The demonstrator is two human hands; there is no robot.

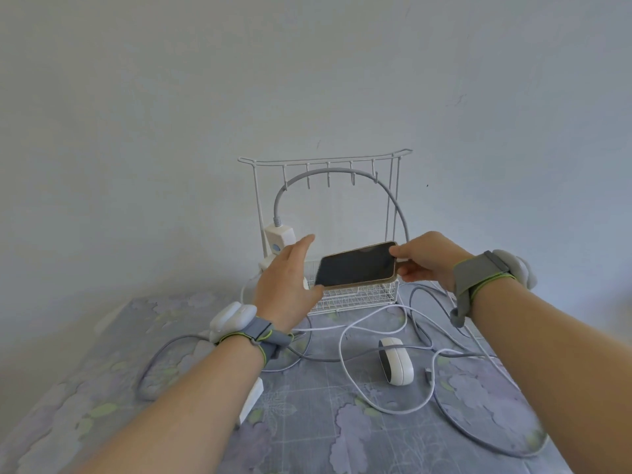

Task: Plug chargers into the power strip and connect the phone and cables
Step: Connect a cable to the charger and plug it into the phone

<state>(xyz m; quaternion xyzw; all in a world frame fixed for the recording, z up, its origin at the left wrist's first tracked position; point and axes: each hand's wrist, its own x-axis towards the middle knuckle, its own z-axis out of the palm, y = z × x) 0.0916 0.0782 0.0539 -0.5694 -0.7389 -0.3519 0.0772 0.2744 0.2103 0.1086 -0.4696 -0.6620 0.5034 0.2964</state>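
Observation:
A phone with a dark screen and pale case is held level above the wire basket. My right hand pinches its right end between thumb and fingers. My left hand cups the left end from below, fingers spread. A white power strip stands upright behind my left hand, its grey cord arching over the rack. White and grey cables lie looped on the table, one with a free plug end. A white block lies partly under my left forearm.
A white wire rack with hooks stands against the wall behind the basket. A white rounded device rests on the floral tablecloth among the cables. Both wrists wear grey straps with white pods.

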